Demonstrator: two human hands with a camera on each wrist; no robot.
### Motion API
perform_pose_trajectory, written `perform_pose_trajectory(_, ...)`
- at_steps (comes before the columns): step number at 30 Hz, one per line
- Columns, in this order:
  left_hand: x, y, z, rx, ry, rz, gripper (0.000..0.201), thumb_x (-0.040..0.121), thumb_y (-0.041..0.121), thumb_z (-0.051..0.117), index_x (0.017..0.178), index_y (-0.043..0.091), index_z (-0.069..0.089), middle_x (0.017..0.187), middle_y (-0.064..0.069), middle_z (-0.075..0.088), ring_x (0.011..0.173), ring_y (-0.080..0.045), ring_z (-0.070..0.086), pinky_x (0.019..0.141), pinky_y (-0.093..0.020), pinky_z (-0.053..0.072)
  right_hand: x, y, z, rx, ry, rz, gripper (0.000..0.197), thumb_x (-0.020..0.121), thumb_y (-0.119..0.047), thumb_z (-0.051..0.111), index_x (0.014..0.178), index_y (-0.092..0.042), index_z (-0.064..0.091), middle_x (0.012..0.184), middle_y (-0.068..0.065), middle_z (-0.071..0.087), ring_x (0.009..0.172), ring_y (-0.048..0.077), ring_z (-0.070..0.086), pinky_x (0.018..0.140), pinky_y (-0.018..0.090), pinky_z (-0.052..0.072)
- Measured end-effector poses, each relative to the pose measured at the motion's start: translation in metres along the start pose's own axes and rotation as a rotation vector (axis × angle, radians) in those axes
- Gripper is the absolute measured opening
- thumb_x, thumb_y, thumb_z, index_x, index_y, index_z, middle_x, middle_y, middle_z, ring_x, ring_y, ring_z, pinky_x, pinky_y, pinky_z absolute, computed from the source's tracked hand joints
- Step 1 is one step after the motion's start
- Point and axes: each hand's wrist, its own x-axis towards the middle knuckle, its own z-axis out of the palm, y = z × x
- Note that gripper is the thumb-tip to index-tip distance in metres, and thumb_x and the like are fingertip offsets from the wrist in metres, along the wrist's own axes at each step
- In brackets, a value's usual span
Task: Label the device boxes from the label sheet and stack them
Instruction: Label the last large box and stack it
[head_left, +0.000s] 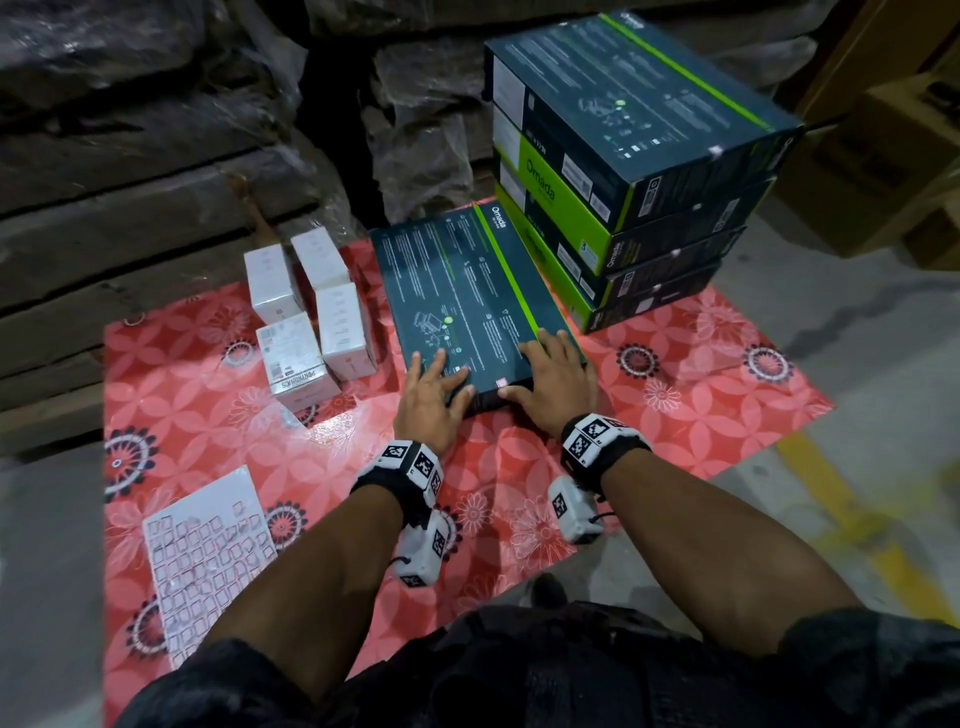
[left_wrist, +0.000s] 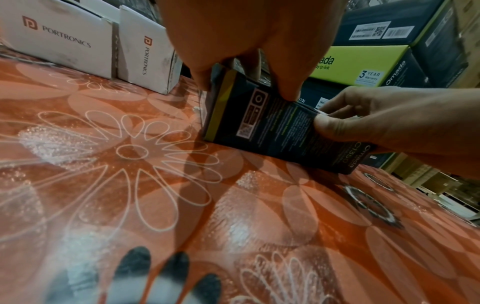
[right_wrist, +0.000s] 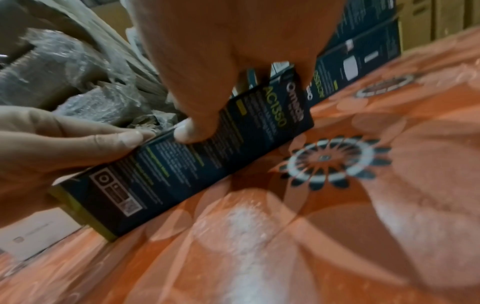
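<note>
A dark teal Omada box (head_left: 467, 296) with a green stripe lies flat on the red floral mat (head_left: 701, 364). My left hand (head_left: 441, 379) holds its near left corner, fingers on top and thumb on the front side. My right hand (head_left: 545, 374) holds the near right corner the same way. A small pinkish label (head_left: 501, 383) sits on the near top edge between the two hands. In the left wrist view the thumb of my left hand (left_wrist: 246, 51) presses the box's front face (left_wrist: 272, 127). The label sheet (head_left: 208, 545) lies at the mat's near left. A stack of several Omada boxes (head_left: 623, 171) stands behind on the right.
Several white Portronics boxes (head_left: 306, 317) stand on the mat just left of the held box. Plastic-wrapped goods (head_left: 156, 130) line the back and left. Brown cartons (head_left: 883, 156) stand at the far right. Concrete floor with a yellow line (head_left: 857, 519) lies right of the mat.
</note>
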Motion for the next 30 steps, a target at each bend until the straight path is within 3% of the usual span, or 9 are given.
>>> perform_pose_trajectory(4,0.000,0.001,-0.002,0.001,0.000,0.000,0.042,0.097,0.037,0.053,0.135,0.020,0.055,0.158,0.000,0.026,0.149,-0.026,0.005,0.119,-0.049,0.016,0.001,-0.005,0.002,0.002,0.040,0.018,0.055,0.084,-0.051,0.070,0.129,-0.030,0.046,0.155,-0.005,0.030,0.150,0.020,0.014,0.114,0.056,0.023)
perform_pose_trajectory(9,-0.001,0.002,-0.004,0.007,-0.018,-0.011,0.042,0.097,0.037,0.052,0.136,0.020,0.054,0.159,0.000,0.024,0.149,-0.026,0.003,0.119,-0.048,0.016,0.006,0.004,-0.010,0.119,-0.064,0.000,0.068,0.077,-0.056,0.074,0.135,-0.033,0.047,0.151,-0.004,0.031,0.145,0.024,0.021,0.114,0.055,0.026)
perform_pose_trajectory(15,-0.002,0.003,-0.004,0.005,-0.015,-0.008,0.042,0.098,0.036,0.052,0.136,0.020,0.054,0.159,-0.001,0.023,0.149,-0.025,0.003,0.120,-0.046,0.014,0.004,-0.001,-0.008,0.151,-0.075,0.048,0.054,0.094,-0.058,0.048,0.141,-0.032,0.042,0.162,-0.005,0.019,0.152,0.019,0.005,0.119,0.056,0.010)
perform_pose_trajectory(20,0.000,0.002,-0.003,0.001,-0.013,-0.003,0.042,0.097,0.035,0.053,0.136,0.019,0.054,0.158,-0.002,0.025,0.149,-0.026,0.004,0.120,-0.045,0.014,0.004,-0.011,-0.001,0.103,-0.033,0.086,0.056,0.089,-0.056,0.056,0.137,-0.030,0.041,0.160,-0.003,0.021,0.151,0.020,0.005,0.118,0.057,0.008)
perform_pose_trajectory(25,-0.001,0.002,-0.002,0.005,-0.016,0.003,0.042,0.098,0.036,0.052,0.136,0.019,0.054,0.158,-0.002,0.025,0.149,-0.027,0.004,0.119,-0.045,0.014,0.007,-0.011,-0.003,0.143,-0.002,0.098,0.053,0.085,-0.054,0.061,0.127,-0.028,0.044,0.147,-0.002,0.033,0.145,0.023,0.019,0.115,0.058,0.018)
perform_pose_trajectory(30,-0.001,0.002,-0.003,0.002,-0.020,-0.005,0.042,0.098,0.037,0.051,0.137,0.020,0.053,0.159,0.000,0.023,0.149,-0.025,0.003,0.119,-0.046,0.015,0.005,-0.012,0.000,0.127,-0.019,0.103,0.056,0.087,-0.055,0.058,0.133,-0.028,0.042,0.157,-0.002,0.024,0.151,0.021,0.007,0.117,0.058,0.012)
